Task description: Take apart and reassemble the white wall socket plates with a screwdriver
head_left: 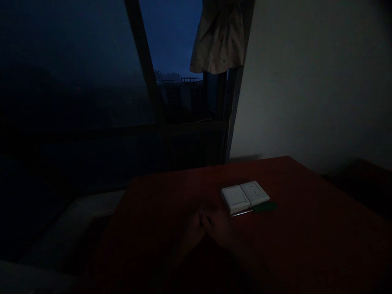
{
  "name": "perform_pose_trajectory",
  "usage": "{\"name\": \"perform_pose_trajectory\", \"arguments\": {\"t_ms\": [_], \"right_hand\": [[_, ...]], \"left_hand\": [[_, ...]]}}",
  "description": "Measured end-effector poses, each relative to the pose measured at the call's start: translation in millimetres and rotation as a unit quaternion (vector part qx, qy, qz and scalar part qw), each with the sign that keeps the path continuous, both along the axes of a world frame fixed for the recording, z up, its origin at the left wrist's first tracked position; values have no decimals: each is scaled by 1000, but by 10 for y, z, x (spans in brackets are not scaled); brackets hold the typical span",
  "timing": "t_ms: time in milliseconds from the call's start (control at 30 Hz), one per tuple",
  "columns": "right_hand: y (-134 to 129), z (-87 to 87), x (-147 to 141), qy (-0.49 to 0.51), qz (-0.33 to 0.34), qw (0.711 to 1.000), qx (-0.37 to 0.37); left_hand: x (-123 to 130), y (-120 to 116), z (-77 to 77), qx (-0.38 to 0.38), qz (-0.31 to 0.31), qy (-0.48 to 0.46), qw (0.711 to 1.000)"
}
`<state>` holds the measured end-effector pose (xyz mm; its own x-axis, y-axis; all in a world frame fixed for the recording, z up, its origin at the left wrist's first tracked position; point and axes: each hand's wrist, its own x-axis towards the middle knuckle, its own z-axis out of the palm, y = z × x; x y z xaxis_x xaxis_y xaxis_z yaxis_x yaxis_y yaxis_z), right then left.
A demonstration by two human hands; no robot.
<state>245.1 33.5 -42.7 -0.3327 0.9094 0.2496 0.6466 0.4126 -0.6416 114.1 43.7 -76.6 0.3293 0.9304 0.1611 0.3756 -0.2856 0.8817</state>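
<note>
Hands together here, the bare left hand (194,228) and the bare right hand (219,224) meeting over the near part of a reddish-brown, smooth-topped worktop (171,192), fingers touching. The light is very dim, and I can't tell whether either grip is open or closed, or whether anything sits inside.

Just beyond the right hand, off to its right, we have two white, square wall plates lying face up on the worktop, edge to edge. The left one is a white plate with a large flat square panel (235,197); the right one is a white socket plate with small dark slots (255,192). And right along their near edges lies a screwdriver with a green handle and thin metal shaft (265,206), handle pointing right, shaft reaching left towards the right hand, but apart from it.

Over to the back, a dark-framed window (154,81) shows deep blue sky and dim building shapes. A wrinkled, pale beige cloth (219,43) hangs at its upper right, beside a plain greyish wall (306,81) that rises behind the worktop's far right corner.
</note>
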Motion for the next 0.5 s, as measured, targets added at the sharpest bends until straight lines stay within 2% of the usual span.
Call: {"name": "perform_pose_trajectory", "arguments": {"t_ms": [200, 333, 433, 500], "right_hand": [[-49, 68, 50, 14, -3, 1000, -11], [-184, 102, 172, 55, 5, 998, -19], [-330, 77, 428, 113, -34, 993, -27], [-411, 38, 710, 114, -91, 989, -19]], "left_hand": [[-13, -41, -26, 1, 3, 25, 1000], [-14, -126, 46, 3, -5, 50, 999], [14, -172, 127, 21, -11, 88, 996], [35, -185, 168, 40, -14, 114, 993]]}}
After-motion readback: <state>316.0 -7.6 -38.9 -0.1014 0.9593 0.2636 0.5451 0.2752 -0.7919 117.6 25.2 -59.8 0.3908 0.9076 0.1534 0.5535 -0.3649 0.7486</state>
